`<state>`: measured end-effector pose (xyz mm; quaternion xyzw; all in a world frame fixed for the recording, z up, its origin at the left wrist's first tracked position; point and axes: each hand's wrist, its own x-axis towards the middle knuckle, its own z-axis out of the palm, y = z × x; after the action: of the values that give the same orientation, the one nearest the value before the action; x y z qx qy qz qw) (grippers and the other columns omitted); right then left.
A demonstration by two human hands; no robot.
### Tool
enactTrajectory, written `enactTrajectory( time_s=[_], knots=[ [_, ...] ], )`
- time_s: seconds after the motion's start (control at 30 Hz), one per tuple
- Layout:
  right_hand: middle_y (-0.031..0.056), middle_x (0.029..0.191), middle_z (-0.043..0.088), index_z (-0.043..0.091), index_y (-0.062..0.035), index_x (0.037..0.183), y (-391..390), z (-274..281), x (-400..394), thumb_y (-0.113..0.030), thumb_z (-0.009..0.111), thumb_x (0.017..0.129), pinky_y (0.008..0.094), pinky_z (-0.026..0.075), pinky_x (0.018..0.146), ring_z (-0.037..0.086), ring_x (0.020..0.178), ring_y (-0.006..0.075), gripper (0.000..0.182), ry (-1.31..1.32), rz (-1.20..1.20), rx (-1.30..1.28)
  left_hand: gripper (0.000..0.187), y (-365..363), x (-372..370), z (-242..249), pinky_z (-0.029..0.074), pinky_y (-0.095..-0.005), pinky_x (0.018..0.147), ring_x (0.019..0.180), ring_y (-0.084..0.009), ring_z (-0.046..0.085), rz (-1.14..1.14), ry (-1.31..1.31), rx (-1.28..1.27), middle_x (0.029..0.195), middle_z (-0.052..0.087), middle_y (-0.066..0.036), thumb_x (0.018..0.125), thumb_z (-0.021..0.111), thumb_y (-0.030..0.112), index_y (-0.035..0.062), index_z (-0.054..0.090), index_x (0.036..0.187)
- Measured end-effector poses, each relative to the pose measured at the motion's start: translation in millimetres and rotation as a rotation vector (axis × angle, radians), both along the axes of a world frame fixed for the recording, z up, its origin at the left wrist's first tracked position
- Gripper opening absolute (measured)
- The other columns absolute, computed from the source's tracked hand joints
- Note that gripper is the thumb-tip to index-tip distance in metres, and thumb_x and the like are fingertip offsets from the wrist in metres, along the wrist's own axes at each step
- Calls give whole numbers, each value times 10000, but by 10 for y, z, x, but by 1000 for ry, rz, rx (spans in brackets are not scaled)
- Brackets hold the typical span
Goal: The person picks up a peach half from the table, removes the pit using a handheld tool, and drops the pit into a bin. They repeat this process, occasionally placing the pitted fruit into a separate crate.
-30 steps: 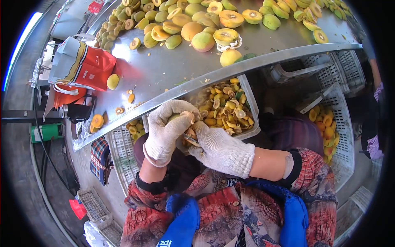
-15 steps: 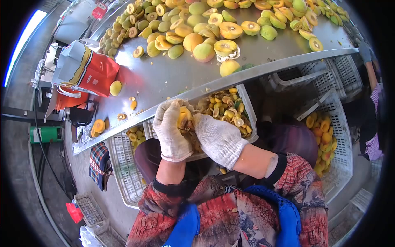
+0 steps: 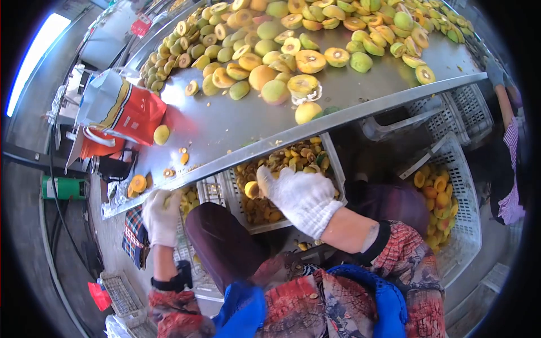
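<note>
My left hand (image 3: 162,218), in a pale glove, is beside the table's front edge at the left, above a crate (image 3: 211,193). Its fingers are bent and smeared, and no fruit shows in it. My right hand (image 3: 301,198), gloved too, is over the middle crate (image 3: 338,169) of cut fruit pieces. Its fingers are curled and their undersides hidden; what they hold cannot be made out. A yellow fruit piece (image 3: 252,189) lies right at its fingertips; whether they touch is unclear. Halved fruits (image 3: 310,61) are piled on the metal table (image 3: 225,127).
A red and white bag (image 3: 135,110) stands on the table's left part. At the right is a crate (image 3: 465,197) of yellow fruit. Another person's arm (image 3: 505,107) shows at the far right. A plaid bag (image 3: 135,234) and a green object (image 3: 63,187) are at the left.
My hands were together around a yellow fruit; now they are apart. The left hand has moved left and down, while the right stays over the middle crate.
</note>
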<state>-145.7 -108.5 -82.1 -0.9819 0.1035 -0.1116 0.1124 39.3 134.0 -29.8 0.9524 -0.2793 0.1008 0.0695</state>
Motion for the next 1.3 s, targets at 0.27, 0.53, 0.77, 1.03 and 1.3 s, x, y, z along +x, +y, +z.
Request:
enactTrajectory(
  time_s=[0.27, 0.53, 0.77, 1.03, 1.3],
  knots=[
    [94, 797, 650, 632, -102, 911, 31, -92, 63, -187, 537, 848, 398, 504, 440, 684, 670, 255, 142, 204, 15, 145, 306, -1390, -117, 73, 489, -305, 774, 852, -223, 625, -368, 488, -490, 966, 652, -153, 788, 680, 101, 11, 642, 1078],
    [94, 788, 666, 647, -80, 871, -10, -164, 24, -166, 569, 803, 397, 521, 479, 682, 683, 277, 134, 166, 32, 340, 491, -3183, -337, -162, 495, -411, 800, 911, -371, 629, -488, 464, 149, 955, 649, -220, 750, 734, 350, 30, 584, 1091],
    [115, 844, 662, 652, -67, 917, -69, -105, -47, -190, 575, 788, 393, 523, 498, 680, 705, 273, 195, 139, 127, 315, 593, -3382, -338, -359, 489, -423, 860, 1025, -381, 604, -460, 498, 276, 1060, 632, -236, 696, 753, 309, 2, 514, 1143],
    [112, 851, 684, 654, -86, 947, -145, 112, -47, -217, 540, 843, 413, 526, 507, 694, 735, 281, 203, 289, 5, 485, 590, -2960, 44, -489, 526, -319, 735, 833, -194, 639, -361, 1070, -470, 967, 644, -116, 654, 816, 167, -39, 527, 1124],
    [131, 936, 663, 651, -71, 973, -110, 184, -33, -153, 521, 860, 417, 555, 618, 686, 812, 294, 190, 316, 5, 250, 544, -1914, 239, -134, 552, -438, 710, 844, -334, 635, -159, 1718, -1242, 1004, 633, -178, 882, 572, 461, -1, 535, 1167]
  ],
)
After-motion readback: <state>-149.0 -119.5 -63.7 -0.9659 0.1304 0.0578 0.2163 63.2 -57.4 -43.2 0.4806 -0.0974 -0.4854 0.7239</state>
